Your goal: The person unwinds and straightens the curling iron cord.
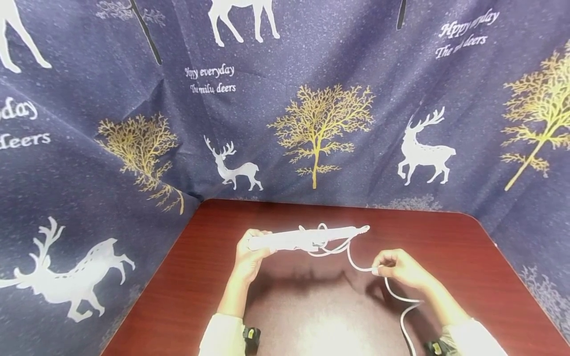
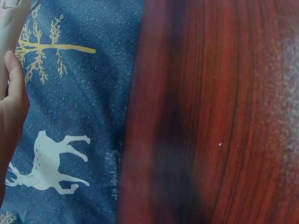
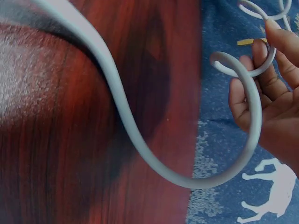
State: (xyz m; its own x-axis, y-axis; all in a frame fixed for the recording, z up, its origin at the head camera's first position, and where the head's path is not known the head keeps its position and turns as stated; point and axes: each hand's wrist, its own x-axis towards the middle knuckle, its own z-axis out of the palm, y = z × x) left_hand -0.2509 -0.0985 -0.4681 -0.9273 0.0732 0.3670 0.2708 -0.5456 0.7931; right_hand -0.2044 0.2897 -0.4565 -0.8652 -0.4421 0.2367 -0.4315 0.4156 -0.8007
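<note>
A long white power strip (image 1: 285, 241), washed out by bright light, is held up over the table in the head view. My left hand (image 1: 249, 254) grips its left end, thumb along the near side. Loops of white cord (image 1: 396, 296) hang loosely about the strip's right half. To the right, my right hand (image 1: 403, 269) pinches the cord between thumb and fingers. From there the cord drops in a bend toward the near edge. In the right wrist view, the cord (image 3: 126, 114) makes a wide curve below the fingers. The left wrist view catches only part of the strip (image 2: 11, 28).
A reddish-brown wooden table (image 1: 178, 296) lies under both hands, with a bright glare spot near its front. Dark blue cloth (image 1: 276, 113) printed with deer and trees hangs behind and along the sides. Dark wrist straps (image 1: 252, 336) sit at the sleeves.
</note>
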